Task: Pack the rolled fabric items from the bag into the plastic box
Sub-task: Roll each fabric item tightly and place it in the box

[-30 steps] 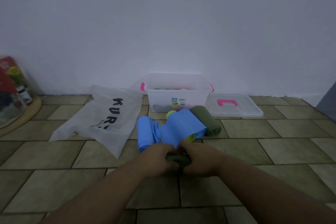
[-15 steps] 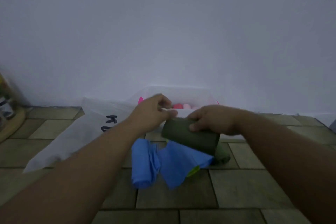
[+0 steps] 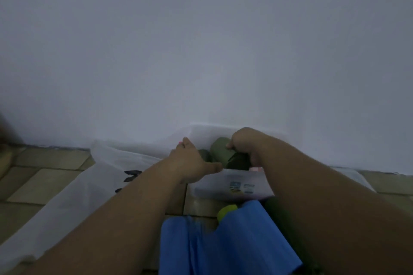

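Note:
The clear plastic box [image 3: 234, 187] stands against the wall. My right hand [image 3: 245, 140] is over its open top, gripping a dark green fabric roll [image 3: 221, 148] that sits inside the box. My left hand [image 3: 190, 162] rests at the box's left front rim with fingers spread, holding nothing. A second dark roll [image 3: 203, 154] shows inside the box beside it. On the floor in front lie blue fabric [image 3: 223, 241] and a yellow-green roll [image 3: 226, 211]. The white plastic bag [image 3: 78, 194] lies flat to the left.
A white wall rises right behind the box. The floor is olive tile [image 3: 44, 183]. Another dark green roll [image 3: 277, 212] lies partly hidden under my right forearm. The clear lid [image 3: 355, 177] peeks out right of the box.
Both hands carried the dark green roll from the floor up and forward into the box. My left hand has let go of it and now rests at the box rim.

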